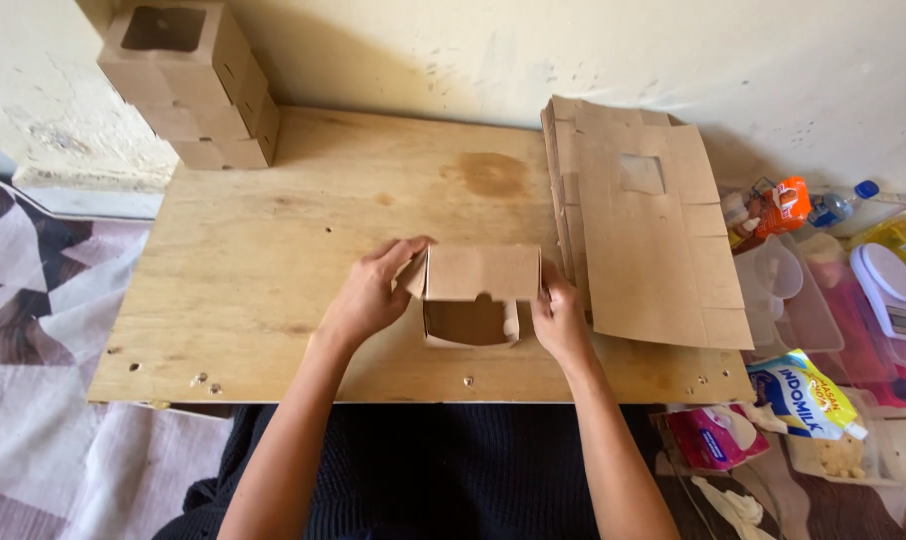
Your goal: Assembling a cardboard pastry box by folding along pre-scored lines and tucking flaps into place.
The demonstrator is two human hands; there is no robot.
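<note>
Both hands, left point(365, 298) and right point(559, 320), holding brown carton point(481, 275), flat cardboard stack point(643, 220) beside, folded boxes point(198, 90) rear-left

Scuffed cream wall point(493, 50) behind a plywood board point(253, 260), patterned floor covering point(33, 300) beside it.

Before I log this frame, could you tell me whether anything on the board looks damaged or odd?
A dark brown stain marks the plywood board near the wall. The half-folded cardboard box between both hands looks undamaged.
</note>
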